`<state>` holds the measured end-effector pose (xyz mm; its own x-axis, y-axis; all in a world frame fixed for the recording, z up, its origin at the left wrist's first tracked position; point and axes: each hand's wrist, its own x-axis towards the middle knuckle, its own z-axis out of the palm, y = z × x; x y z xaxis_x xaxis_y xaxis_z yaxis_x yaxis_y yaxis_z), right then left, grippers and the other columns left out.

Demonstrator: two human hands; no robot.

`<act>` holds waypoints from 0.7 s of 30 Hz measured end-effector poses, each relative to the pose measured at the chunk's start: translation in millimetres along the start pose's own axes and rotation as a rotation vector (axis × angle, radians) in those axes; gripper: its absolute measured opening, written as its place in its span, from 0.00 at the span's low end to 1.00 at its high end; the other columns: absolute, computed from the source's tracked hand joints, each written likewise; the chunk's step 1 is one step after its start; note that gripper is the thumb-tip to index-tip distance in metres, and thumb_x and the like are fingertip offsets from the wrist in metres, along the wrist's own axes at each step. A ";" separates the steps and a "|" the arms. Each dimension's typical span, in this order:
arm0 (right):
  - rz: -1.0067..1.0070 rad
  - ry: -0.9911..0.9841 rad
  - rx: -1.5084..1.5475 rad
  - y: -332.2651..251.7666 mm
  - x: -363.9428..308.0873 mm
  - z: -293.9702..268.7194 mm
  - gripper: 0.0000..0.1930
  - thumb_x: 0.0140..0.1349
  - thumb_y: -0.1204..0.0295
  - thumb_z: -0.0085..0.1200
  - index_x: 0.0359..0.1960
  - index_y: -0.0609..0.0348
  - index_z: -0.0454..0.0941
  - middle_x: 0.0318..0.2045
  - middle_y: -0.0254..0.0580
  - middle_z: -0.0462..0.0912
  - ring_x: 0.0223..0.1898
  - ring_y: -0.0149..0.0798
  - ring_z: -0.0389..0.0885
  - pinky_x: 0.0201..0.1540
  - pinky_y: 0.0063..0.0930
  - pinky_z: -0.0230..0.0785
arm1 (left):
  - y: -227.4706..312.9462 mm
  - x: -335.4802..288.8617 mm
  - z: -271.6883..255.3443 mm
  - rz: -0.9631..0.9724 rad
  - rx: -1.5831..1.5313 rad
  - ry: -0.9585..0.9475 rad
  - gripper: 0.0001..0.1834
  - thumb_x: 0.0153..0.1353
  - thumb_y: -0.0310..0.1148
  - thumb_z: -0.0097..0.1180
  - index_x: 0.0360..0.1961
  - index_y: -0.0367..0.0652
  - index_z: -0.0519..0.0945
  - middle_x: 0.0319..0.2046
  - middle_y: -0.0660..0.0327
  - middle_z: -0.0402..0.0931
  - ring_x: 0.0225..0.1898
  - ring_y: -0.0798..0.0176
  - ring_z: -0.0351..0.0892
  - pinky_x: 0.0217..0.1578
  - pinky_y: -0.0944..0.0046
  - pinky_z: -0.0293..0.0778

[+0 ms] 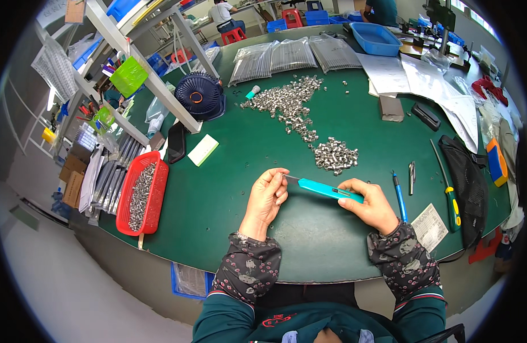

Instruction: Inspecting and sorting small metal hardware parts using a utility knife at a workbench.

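Observation:
My right hand (369, 204) is closed round the handle of a teal utility knife (320, 188), its thin blade stretched leftward. At the blade's tip, my left hand (264, 197) pinches a small metal part between thumb and fingertips; the fingers mostly hide it. Both hands are above the near middle of the green table (217, 211). Just beyond the knife lies a small heap of short metal sleeves (336, 155). A larger spread of the same sleeves (286, 102) reaches farther back, with a teal-capped object (252, 92) at its left edge.
At left stand a red basket (160, 197) of small metal parts, a phone (176, 142) and a dark blue fan (199, 97). On the right lie a blue pen (399, 197), a drill bit (412, 177), a screwdriver (452, 208) and a black pouch (463, 188). Bagged rods (292, 55) line the back.

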<state>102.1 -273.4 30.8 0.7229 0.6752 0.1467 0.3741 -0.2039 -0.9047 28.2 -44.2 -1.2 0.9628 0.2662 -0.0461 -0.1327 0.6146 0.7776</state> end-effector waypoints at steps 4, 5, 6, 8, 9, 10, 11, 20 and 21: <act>-0.018 0.013 -0.038 5.9 0.8 0.5 0.14 0.47 0.67 0.57 0.34 0.61 0.74 0.22 0.44 0.77 0.24 0.37 0.76 0.28 0.26 0.65 | -0.8 0.1 -1.6 0.007 0.076 -0.004 0.09 0.60 0.32 0.47 0.36 0.37 0.73 0.23 0.65 0.68 0.18 0.77 0.59 0.14 0.79 0.56; -0.060 0.051 -0.028 6.4 0.5 1.2 0.14 0.47 0.67 0.57 0.34 0.61 0.74 0.22 0.44 0.77 0.23 0.36 0.76 0.27 0.26 0.65 | -0.9 -0.1 -1.8 0.004 0.081 0.003 0.09 0.60 0.32 0.47 0.36 0.37 0.73 0.23 0.65 0.67 0.18 0.77 0.59 0.14 0.79 0.56; -0.102 0.089 -0.019 6.8 0.7 1.6 0.14 0.47 0.67 0.58 0.35 0.61 0.74 0.22 0.44 0.77 0.23 0.35 0.76 0.27 0.26 0.65 | -0.8 0.0 -2.0 0.004 0.080 0.003 0.09 0.60 0.32 0.47 0.36 0.37 0.73 0.23 0.65 0.67 0.18 0.77 0.59 0.14 0.79 0.56; -0.076 0.090 -0.024 2.9 0.7 -0.6 0.14 0.47 0.67 0.58 0.34 0.61 0.74 0.22 0.44 0.77 0.23 0.35 0.76 0.27 0.26 0.65 | -0.4 0.1 -2.2 -0.010 0.034 0.024 0.10 0.61 0.33 0.46 0.36 0.36 0.73 0.23 0.64 0.68 0.18 0.77 0.59 0.14 0.79 0.56; -0.052 0.091 -0.029 1.2 0.2 -1.4 0.14 0.47 0.67 0.58 0.34 0.61 0.74 0.22 0.44 0.77 0.23 0.35 0.75 0.26 0.26 0.65 | 0.3 -0.2 -1.3 -0.009 0.034 0.025 0.10 0.61 0.33 0.46 0.36 0.36 0.73 0.23 0.64 0.68 0.18 0.77 0.59 0.14 0.79 0.56; -0.052 0.091 -0.029 2.3 0.2 -0.9 0.14 0.47 0.67 0.58 0.34 0.61 0.74 0.22 0.44 0.77 0.23 0.35 0.75 0.26 0.26 0.65 | 1.2 -0.2 0.1 -0.025 0.001 0.009 0.10 0.61 0.33 0.46 0.36 0.36 0.73 0.24 0.64 0.68 0.18 0.77 0.59 0.14 0.79 0.56; -0.068 0.098 -0.025 4.7 0.5 0.1 0.14 0.47 0.67 0.58 0.34 0.61 0.74 0.21 0.44 0.77 0.22 0.35 0.75 0.26 0.26 0.65 | 1.9 -0.1 1.1 -0.041 -0.032 -0.008 0.10 0.61 0.32 0.46 0.36 0.36 0.73 0.25 0.64 0.68 0.18 0.77 0.59 0.14 0.79 0.56; -0.050 0.066 -0.038 8.0 1.5 0.4 0.15 0.47 0.67 0.58 0.34 0.61 0.74 0.21 0.44 0.77 0.22 0.36 0.76 0.26 0.27 0.65 | 1.8 0.0 4.7 0.002 0.023 0.005 0.07 0.59 0.28 0.48 0.38 0.39 0.73 0.28 0.64 0.69 0.19 0.77 0.59 0.16 0.79 0.57; -0.051 0.056 -0.042 7.6 1.4 0.5 0.15 0.47 0.67 0.58 0.34 0.61 0.74 0.21 0.44 0.77 0.22 0.36 0.76 0.26 0.27 0.65 | 1.5 0.2 3.4 0.002 0.023 0.005 0.07 0.59 0.28 0.48 0.38 0.39 0.73 0.28 0.64 0.69 0.19 0.77 0.59 0.16 0.79 0.57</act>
<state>105.6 -273.6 23.9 0.7337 0.6445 0.2151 0.4339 -0.2007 -0.8783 29.0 -45.8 2.1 0.9613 0.2715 -0.0475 -0.1294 0.5966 0.7920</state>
